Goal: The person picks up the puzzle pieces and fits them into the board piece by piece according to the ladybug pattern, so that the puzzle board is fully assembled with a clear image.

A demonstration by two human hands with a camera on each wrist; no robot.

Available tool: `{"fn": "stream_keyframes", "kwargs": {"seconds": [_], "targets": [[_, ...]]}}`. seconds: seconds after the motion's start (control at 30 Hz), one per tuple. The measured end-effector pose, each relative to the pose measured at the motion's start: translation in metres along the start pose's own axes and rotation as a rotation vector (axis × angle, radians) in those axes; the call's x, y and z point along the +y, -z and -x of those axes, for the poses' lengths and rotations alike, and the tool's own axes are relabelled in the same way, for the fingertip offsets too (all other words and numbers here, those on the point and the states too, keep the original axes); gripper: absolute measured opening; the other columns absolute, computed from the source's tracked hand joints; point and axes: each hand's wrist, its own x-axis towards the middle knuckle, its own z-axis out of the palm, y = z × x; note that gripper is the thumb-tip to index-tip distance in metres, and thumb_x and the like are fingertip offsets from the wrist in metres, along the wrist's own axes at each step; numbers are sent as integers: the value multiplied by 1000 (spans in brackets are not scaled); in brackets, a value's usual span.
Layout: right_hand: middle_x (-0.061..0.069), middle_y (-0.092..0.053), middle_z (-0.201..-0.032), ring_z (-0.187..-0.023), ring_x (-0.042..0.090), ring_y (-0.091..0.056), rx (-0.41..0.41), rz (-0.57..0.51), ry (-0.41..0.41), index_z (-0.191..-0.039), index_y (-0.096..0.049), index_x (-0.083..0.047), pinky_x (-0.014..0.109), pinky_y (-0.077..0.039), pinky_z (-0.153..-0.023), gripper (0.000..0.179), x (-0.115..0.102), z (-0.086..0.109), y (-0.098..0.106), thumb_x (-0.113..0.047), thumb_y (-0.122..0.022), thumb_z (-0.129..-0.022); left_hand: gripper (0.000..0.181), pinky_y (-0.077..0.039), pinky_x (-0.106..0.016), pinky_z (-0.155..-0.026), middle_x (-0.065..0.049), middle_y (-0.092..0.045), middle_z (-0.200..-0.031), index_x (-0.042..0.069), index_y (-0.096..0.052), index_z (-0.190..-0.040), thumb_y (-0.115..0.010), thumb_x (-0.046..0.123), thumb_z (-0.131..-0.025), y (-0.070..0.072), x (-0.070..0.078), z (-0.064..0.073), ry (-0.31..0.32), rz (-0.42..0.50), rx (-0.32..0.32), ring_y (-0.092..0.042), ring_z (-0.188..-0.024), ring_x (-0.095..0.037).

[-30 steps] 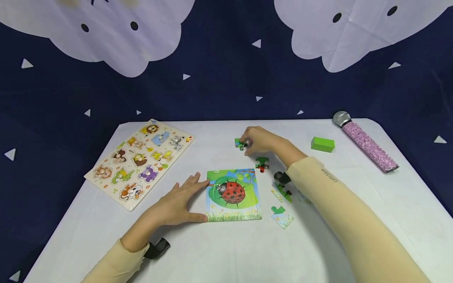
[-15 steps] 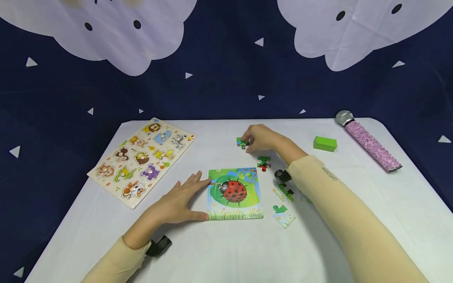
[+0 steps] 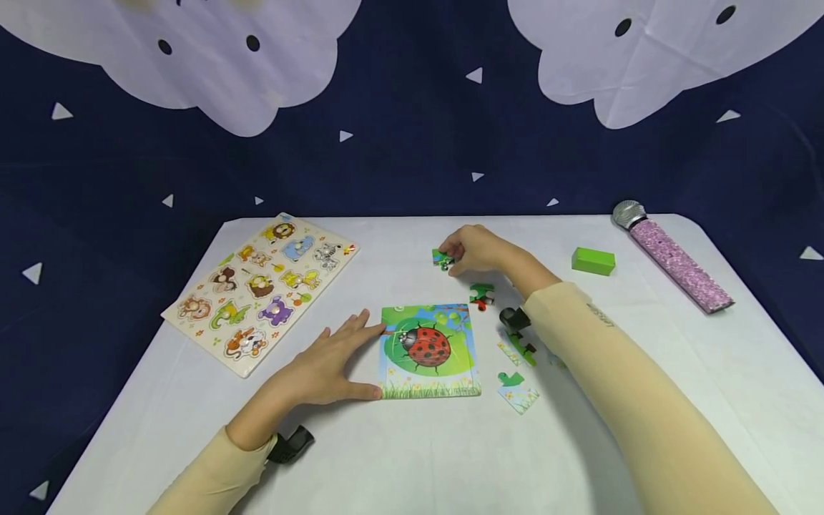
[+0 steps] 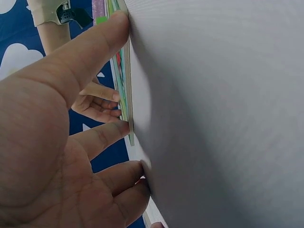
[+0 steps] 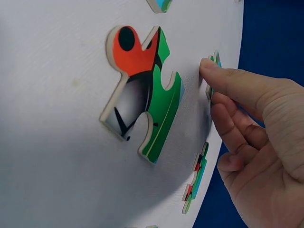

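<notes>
A square ladybug picture board lies flat in the middle of the table. My left hand rests along its left side with fingers spread, thumb and index fingertips touching the edge; the left wrist view shows the board edge-on. Beyond the board, my right hand pinches a small green-and-blue jigsaw piece between thumb and fingers, close to the tabletop. Its fingers hide part of that piece. A jigsaw piece in green and red lies just below this hand, large in the right wrist view.
Several loose jigsaw pieces lie right of the board, some partly under the right sleeve. An animal peg puzzle lies at the left. A green block and a pink glittery microphone are at the back right.
The head view has shifted slightly, moving the scene a little to the right in it. Both hands keep nearly the same places, the right still at the far jigsaw piece.
</notes>
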Motion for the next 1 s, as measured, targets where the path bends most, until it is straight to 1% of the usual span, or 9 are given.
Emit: {"fn": "stream_keyframes", "kwargs": {"seconds": [0.17,0.37,0.47,0.67,0.8,0.9,1.0], "targets": [[15,-74,-124,-115,29,-66,-3,-21,0,-140,-70,-3,43,-55,-107,53,2,-3,1,-10,-87,-90,102,-16,-76,-130,-19,-18,-180,18,-40,-167,-91,48,-84,1,-1,-1,1,-10,2,-18,-167,-43],[10,-68,-113,-101,23,-56,16,-16,-37,-141,-70,-6,39,-50,-95,56,7,-6,2,-14,-89,-89,102,-16,-76,-130,-19,-18,-180,18,-41,-167,-91,48,-84,2,0,-3,-13,-15,1,-19,-167,-43],[9,-69,-111,-98,23,-55,27,-11,-39,-140,-72,-6,38,-48,-92,54,8,-7,3,-14,-89,-89,102,-16,-75,-130,-18,-18,-180,18,-41,-167,-91,48,-84,2,0,-3,-9,-15,-1,-19,-167,-43],[9,-71,-110,-100,24,-57,39,10,-41,-136,-74,-5,40,-48,-98,51,9,-9,5,-16,-90,-88,101,-16,-76,-130,-19,-18,-180,19,-41,-167,-91,48,-84,1,0,-3,-9,-12,-1,-19,-166,-43],[10,-73,-110,-102,25,-60,45,33,-14,-131,-77,-5,42,-51,-98,46,11,-8,5,-17,-89,-89,101,-16,-77,-129,-19,-18,-180,19,-40,-167,-91,48,-84,1,0,-2,-12,-6,2,-19,-167,-43],[13,-74,-115,-108,28,-64,47,51,22,-129,-78,-5,43,-54,-100,43,11,-8,4,-18,-89,-90,101,-15,-76,-130,-19,-17,-180,19,-40,-167,-90,48,-84,0,-1,-2,-8,-4,2,-18,-167,-43],[13,-75,-122,-113,28,-66,46,54,41,-128,-79,-5,44,-55,-104,41,11,-7,4,-18,-89,-90,102,-15,-76,-130,-19,-17,-180,19,-39,-168,-90,48,-84,0,-1,0,-8,-4,3,-18,-167,-44]]}}
